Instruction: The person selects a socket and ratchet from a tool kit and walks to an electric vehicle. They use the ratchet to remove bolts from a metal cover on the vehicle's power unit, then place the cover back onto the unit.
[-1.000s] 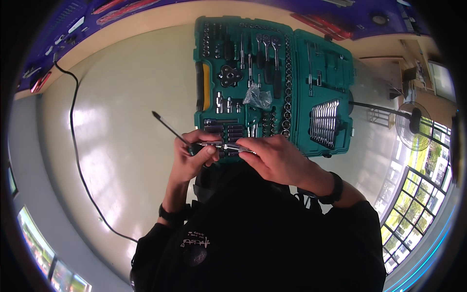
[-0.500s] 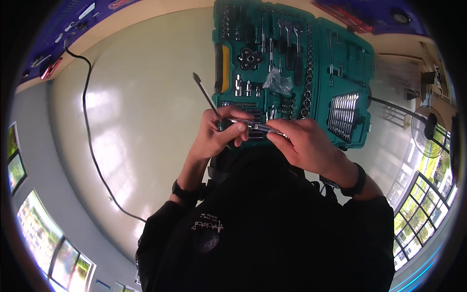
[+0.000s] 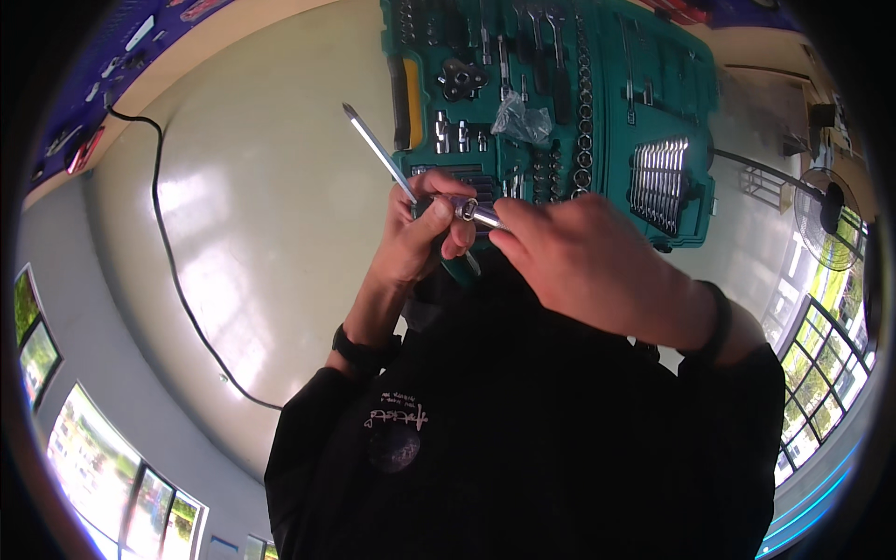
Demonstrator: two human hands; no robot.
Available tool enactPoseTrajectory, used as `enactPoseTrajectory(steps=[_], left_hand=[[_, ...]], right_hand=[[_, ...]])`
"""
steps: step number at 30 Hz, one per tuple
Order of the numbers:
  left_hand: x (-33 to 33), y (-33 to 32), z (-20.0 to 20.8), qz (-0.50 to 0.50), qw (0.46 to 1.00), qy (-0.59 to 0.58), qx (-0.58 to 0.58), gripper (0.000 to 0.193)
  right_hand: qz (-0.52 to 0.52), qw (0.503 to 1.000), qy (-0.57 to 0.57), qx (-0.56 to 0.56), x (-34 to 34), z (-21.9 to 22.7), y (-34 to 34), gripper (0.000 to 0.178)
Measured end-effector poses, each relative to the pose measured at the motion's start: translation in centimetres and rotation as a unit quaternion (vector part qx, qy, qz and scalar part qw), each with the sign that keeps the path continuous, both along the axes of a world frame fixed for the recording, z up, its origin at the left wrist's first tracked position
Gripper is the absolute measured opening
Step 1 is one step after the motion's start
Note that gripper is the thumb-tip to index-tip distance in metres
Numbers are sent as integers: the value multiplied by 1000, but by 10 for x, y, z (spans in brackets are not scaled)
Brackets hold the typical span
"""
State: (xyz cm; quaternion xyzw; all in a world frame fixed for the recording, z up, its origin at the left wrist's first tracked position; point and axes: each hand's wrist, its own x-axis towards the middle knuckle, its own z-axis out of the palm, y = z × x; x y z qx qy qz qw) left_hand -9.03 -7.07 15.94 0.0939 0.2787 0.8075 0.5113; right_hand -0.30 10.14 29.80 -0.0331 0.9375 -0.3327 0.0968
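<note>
L hand gripping screwdriver, tip pointing far left; R hand pinching a shiny metal tool btwn both, ring end at L fingers, nr. green case.

Screwdriver handle mostly hidden in left hand, only shaft and a bit of green butt visible; silver tool has its far end buried in right hand, near end partly behind left fingers, can't tell exact type; green tool case clipped by top edge, ratchets lose their heads there, bottom edge of case blocked by hands; clear bag covers some slots, contents unreadable; wrenches too small to size; fan blades blurred; cable end disappears behind sleeve
</note>
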Motion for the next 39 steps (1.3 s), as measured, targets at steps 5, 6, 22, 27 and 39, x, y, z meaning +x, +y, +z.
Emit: enactPoseTrajectory(steps=[5,6,22,27,39], left_hand=[[6,2,-3,-6,1000,9,-4,34],[6,4,-4,-4,1000,9,-1,34],[-1,-9,-41,-68,985,64,-143,24],[-4,-59,-66,-7,991,-67,-114,23],[-11,-80,-68,33,989,-144,-23,29]], right_hand=[[-7,999,-44,-12,-1,7,5,16],[-9,999,-42,7,0,7,4,15],[-98,935,-202,-274,-2,-55,46,35],[-274,955,-93,-57,-45,-219,133,42],[-472,827,-165,-257,-81,-261,218,35]])
